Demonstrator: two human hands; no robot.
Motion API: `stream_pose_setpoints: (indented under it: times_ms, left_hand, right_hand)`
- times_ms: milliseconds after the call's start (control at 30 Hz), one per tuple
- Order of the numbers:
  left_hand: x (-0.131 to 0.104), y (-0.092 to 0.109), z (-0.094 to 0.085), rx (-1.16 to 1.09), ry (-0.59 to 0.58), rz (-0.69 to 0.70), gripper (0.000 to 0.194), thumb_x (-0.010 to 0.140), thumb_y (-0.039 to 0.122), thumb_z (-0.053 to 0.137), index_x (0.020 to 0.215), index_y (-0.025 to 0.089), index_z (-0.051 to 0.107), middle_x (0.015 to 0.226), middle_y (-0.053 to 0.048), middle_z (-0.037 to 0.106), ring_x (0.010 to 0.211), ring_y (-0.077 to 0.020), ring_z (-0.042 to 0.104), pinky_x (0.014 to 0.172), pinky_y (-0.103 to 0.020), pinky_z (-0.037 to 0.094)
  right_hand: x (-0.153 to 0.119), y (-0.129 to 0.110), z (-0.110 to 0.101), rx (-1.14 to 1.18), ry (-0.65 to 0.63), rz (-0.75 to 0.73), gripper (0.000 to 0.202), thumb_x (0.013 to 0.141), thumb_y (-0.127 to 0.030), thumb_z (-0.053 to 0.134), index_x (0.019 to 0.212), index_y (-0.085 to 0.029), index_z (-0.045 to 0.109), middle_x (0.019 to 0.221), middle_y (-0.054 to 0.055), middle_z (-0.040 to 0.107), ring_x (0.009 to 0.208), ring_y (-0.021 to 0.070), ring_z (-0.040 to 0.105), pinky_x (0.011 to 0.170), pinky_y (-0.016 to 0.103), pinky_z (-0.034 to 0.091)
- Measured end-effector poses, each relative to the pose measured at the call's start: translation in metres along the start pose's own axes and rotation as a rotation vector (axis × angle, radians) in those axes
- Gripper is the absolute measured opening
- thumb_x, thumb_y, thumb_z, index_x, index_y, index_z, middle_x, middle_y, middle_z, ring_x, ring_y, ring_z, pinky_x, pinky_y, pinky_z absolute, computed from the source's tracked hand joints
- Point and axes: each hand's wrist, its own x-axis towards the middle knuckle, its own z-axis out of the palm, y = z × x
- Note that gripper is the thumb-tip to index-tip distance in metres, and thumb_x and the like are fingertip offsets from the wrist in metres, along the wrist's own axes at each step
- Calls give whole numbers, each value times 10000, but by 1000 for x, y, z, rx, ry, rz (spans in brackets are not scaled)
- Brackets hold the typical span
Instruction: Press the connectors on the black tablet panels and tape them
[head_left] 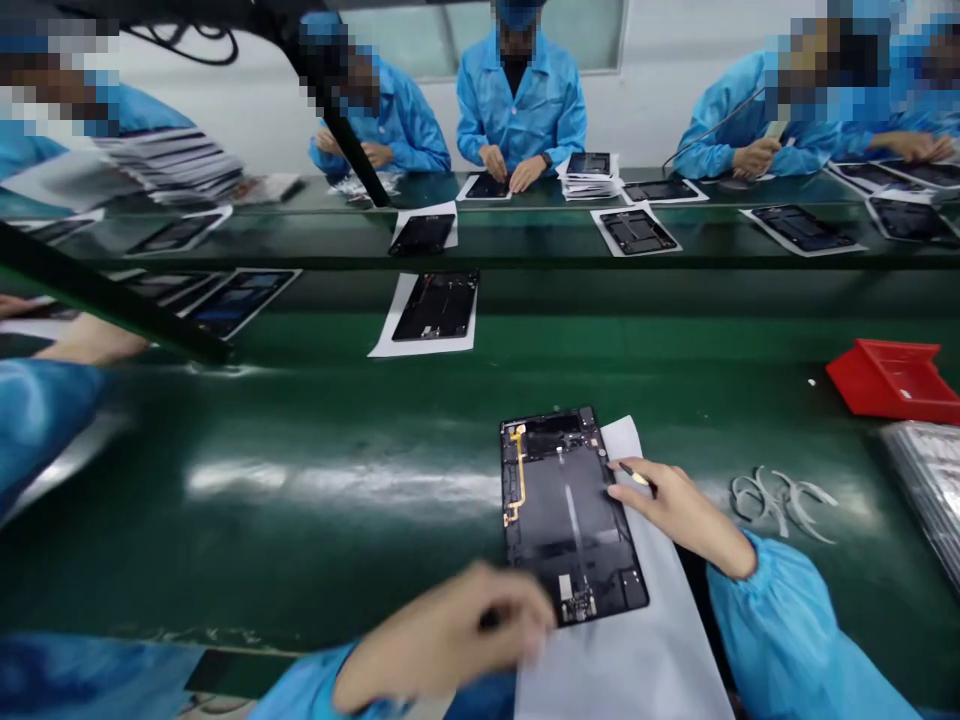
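An opened tablet housing (577, 510) with bare internals lies on a white sheet (637, 650) near the bench's front edge. A gold-coloured flex cable (519, 470) runs down its left side. My right hand (675, 505) is at the housing's right edge, its thumb and fingertips against the rim. In that hand sits a slim tool (637, 478), dark with a pale section; its exact kind is unclear. Smeared by motion, my left hand (465, 635) hovers at the housing's lower left corner with curled fingers. Whether it holds anything cannot be made out.
Curled white strips (780, 500) lie right of my right hand, near a red bin (900, 380) and stacked clear trays (930, 480). Another tablet housing (436, 305) rests ahead on paper. A co-worker's arm (52, 390) reaches in from the left, by a dark post (112, 295).
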Motion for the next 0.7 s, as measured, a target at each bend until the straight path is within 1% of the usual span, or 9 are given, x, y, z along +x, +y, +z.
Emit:
stream_pose_setpoints:
  times_ms: [33,100,133,200,267,333,433,533,700]
  left_hand:
    - [19,0,-5,-14,106,41,215,929,356,498,880,245,676,846,15,707,782,-148,639,732,-247,488]
    - [61,-4,-11,30,413,118,174,932,297,497,994,214,636,932,-27,679,839,-161,619,767,-271,484]
    - [81,-9,-12,75,513,160,175,923,280,519,1043,206,624,994,-46,662,900,-174,610,829,-296,479]
    - [113,-18,-12,183,595,246,241,918,278,543,1142,213,602,1089,-70,625,1021,-204,578,926,-342,452]
    - [134,-25,-10,275,601,299,288,917,301,558,1191,222,597,1113,-76,607,1066,-221,559,954,-365,440]
    - [144,-27,-10,327,606,308,273,912,322,572,1159,220,630,1069,-69,617,1026,-222,569,919,-364,454]
    - [148,-28,-12,329,614,290,178,911,308,577,999,212,699,983,-52,639,953,-208,582,860,-349,459]
    - [148,-29,-13,301,601,269,125,897,263,598,878,201,705,939,-42,647,935,-202,585,849,-346,452]
    - [149,-34,-13,291,585,289,64,876,208,613,844,190,666,992,-41,637,967,-200,582,896,-358,435]
  right_hand:
    - [-3,-2,-5,-34,-38,-5,330,864,-490,573,1088,-281,696,999,30,736,811,243,687,714,322,503]
    - [-6,-4,-14,-74,-41,-10,316,881,-497,553,1032,-271,714,915,21,739,717,214,671,639,291,477]
    - [-7,-4,-18,-86,17,-1,314,882,-501,552,992,-259,719,875,20,732,696,203,658,617,281,462]
    - [-6,-3,-25,-85,228,29,329,881,-511,552,905,-226,714,808,29,699,686,191,627,594,273,435]
    - [-3,-3,-29,-18,421,33,358,900,-513,522,852,-205,698,791,40,665,709,183,606,610,272,428]
    - [2,-4,-27,103,478,8,403,936,-510,453,835,-198,688,840,50,658,762,179,605,662,275,443]
    - [14,-5,-13,298,371,10,459,965,-517,373,826,-197,671,748,30,635,671,156,589,647,276,458]
    - [26,1,5,448,260,16,378,941,-503,452,825,-201,646,679,6,605,619,149,590,637,277,481]
    - [38,15,24,539,326,-27,196,799,-402,704,808,-221,629,838,25,634,806,178,627,736,293,527]
